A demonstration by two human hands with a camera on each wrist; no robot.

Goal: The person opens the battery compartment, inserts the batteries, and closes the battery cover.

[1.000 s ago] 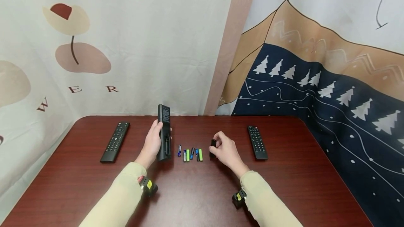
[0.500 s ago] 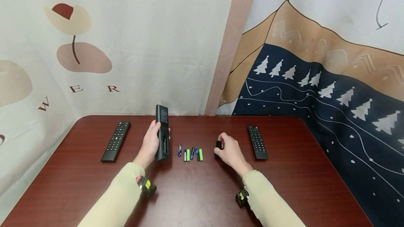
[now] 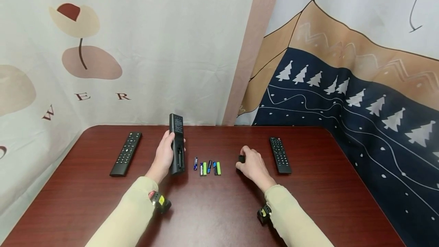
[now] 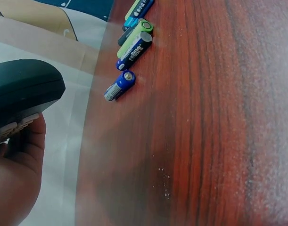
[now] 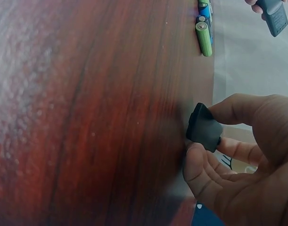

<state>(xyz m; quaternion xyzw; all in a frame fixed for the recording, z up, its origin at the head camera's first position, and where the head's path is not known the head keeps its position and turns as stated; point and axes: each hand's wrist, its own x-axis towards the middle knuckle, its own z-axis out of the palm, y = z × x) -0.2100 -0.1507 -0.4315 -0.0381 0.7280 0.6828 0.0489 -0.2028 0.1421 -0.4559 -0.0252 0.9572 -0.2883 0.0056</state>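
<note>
My left hand (image 3: 162, 156) grips a black remote control (image 3: 177, 140) raised off the table. Its back faces me, and the battery compartment at its lower end is uncovered. In the left wrist view the remote's rounded end (image 4: 30, 84) shows, button side down. To the right, my right hand (image 3: 253, 166) pinches a small black battery cover (image 5: 206, 128) between thumb and fingers, low at the tabletop. Between the hands lie several batteries, among them a green one (image 3: 218, 168), a blue one (image 3: 196, 163) and a dark one (image 3: 209, 166).
One more black remote (image 3: 125, 154) lies buttons up at the left of the reddish-brown table (image 3: 205, 209). Another remote (image 3: 280, 155) lies just right of my right hand. A printed curtain (image 3: 164, 48) hangs behind the table's back edge.
My right hand has moved to the right with the battery cover, away from the batteries, and the cover has tilted lower. My left hand and its remote have barely shifted.
</note>
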